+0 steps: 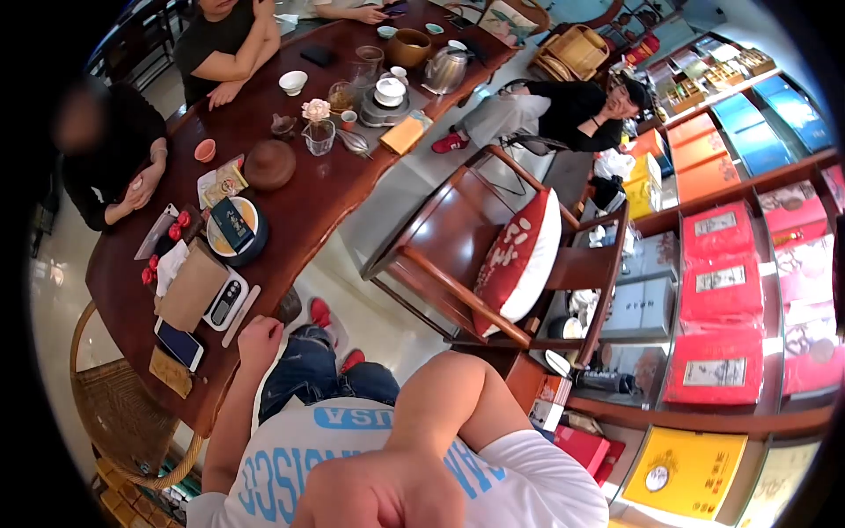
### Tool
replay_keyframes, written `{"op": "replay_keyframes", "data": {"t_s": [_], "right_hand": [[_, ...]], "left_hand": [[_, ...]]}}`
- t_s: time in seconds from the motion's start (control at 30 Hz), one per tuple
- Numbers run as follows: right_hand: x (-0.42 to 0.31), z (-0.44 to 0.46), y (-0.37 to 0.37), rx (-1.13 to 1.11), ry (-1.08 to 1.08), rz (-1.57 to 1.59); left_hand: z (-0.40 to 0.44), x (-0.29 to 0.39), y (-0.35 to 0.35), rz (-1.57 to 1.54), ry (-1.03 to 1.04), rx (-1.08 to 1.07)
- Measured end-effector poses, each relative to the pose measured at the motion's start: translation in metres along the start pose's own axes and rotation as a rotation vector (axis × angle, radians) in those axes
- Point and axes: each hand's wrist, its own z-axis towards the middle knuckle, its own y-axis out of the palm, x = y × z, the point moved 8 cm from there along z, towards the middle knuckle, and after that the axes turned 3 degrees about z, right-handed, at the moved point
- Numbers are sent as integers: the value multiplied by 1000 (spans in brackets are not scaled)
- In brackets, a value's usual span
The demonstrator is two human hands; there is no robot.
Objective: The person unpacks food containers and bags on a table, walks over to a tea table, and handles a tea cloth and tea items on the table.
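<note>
My left hand [261,341] rests at the near edge of the dark wooden table [290,224], fingers curled into a loose fist with nothing visible in it. Just beyond it lies a thin flat stick [240,315] beside a white device with a dark panel [225,301]. A phone [179,343] and a brown paper packet [171,373] are to its left. My right hand [378,493] is raised very close to the camera at the bottom, forearm across my white T-shirt; its fingers are cut off by the frame and I cannot see what they touch.
Teaware, including a kettle [446,70], a clay lid [270,165] and a flower vase [319,136], stands along the table. People sit at the far side; another person [585,114] sits at right. A wooden armchair [449,229] and shelves of red boxes [717,295] are to my right.
</note>
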Motion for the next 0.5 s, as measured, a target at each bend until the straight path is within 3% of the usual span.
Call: {"op": "replay_keyframes", "data": {"t_s": [0.17,0.33,0.5], "right_hand": [[-37,25,-35,19,49,28],[-60,60,-69,25,155,138],[-66,77,-91,-17,133,194]], "left_hand": [[50,-3,1,-26,-37,-56],[110,12,-16,-66,50,13],[138,11,-31,-104,8,49]]}}
